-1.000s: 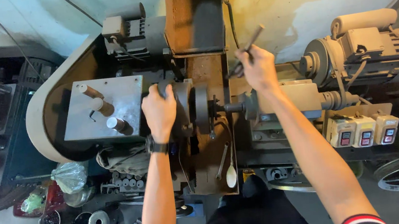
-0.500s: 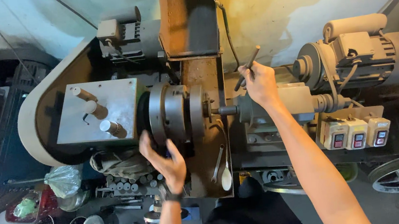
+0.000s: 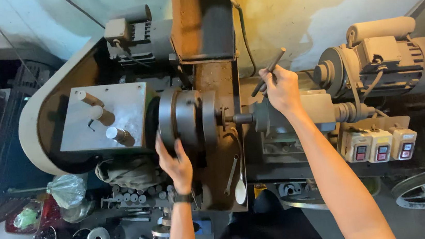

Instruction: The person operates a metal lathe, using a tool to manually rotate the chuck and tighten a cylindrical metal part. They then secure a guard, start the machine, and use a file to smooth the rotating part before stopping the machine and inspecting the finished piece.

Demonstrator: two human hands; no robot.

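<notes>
I look down on a lathe. My left hand [image 3: 175, 162] rests against the lower rim of the round grey chuck [image 3: 184, 119], fingers spread on it. My right hand [image 3: 281, 89] is closed around a dark lever handle [image 3: 269, 71] on the tailstock [image 3: 295, 114]. A short shaft [image 3: 236, 118] runs from the tailstock toward the chuck. A black watch sits on my left wrist.
The grey headstock box [image 3: 106, 117] with three knobs is left of the chuck. An electric motor [image 3: 394, 60] and three switch boxes [image 3: 378, 145] are at right. A spoon and a wrench [image 3: 234, 177] lie on the bed. Bolts, sockets and a plastic bag [image 3: 66, 191] litter the floor.
My left hand has come down from the top of the chuck to its lower rim. My right hand has stayed on the lever handle. The view has shifted slightly.
</notes>
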